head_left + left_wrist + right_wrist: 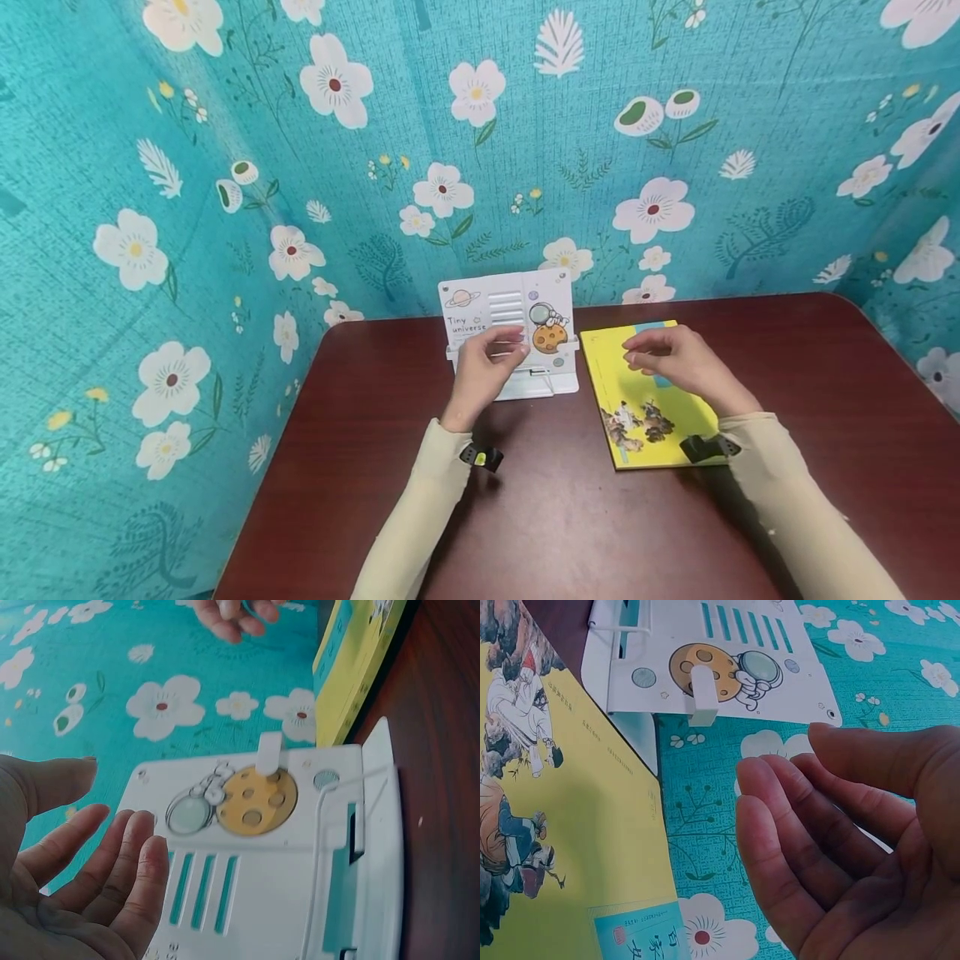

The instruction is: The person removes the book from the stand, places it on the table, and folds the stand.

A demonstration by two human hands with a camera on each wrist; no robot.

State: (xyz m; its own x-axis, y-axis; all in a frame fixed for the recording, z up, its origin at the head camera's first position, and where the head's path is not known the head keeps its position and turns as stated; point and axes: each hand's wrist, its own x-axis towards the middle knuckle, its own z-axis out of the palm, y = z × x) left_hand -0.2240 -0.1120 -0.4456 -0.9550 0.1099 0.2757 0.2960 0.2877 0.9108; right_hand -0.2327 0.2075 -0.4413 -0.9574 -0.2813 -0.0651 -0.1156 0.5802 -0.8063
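Note:
A white book stand (510,329) printed with a planet and an astronaut stands upright at the back of the dark red table (555,517). My left hand (491,358) hovers just in front of the stand (262,847), fingers (124,862) relaxed and holding nothing. A yellow book (645,408) with a picture on its cover lies flat to the right of the stand. Above the book's far half floats my right hand (663,354), fingers (795,832) loosely bent and empty. In the right wrist view the book (562,825) and the stand (727,667) both show.
A teal cloth with white flowers (480,150) closes in the table at the back and both sides. The table's front half is bare wood. Small black wrist cameras (480,457) sit on both cream sleeves.

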